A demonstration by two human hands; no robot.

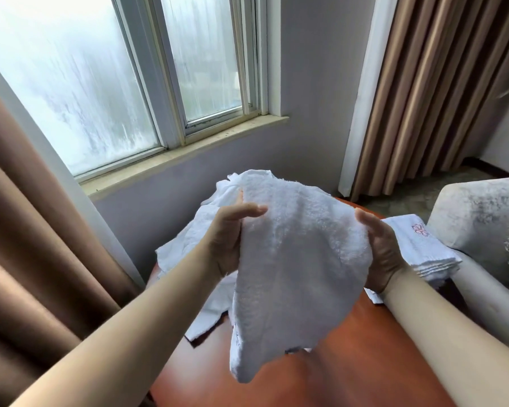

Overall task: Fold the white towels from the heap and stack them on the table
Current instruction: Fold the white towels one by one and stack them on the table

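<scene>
We're holding a bunched towel (297, 254) over the table (350, 362), left hand (229, 236) pinching one side, right hand (382, 248) apparently gripping the other, so next we need its corners found.

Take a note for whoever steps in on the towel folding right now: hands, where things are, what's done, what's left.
Left hand grips the towel at its left edge; right hand grips its right edge.
The towel hangs unfolded above the table.
The heap lies behind it, on the table's far left. The stack of folded towels sits on the table's right, by the armchair.
Done: several towels folded and stacked.
Left: fold this towel, add it to the stack, then work through the heap.
</scene>
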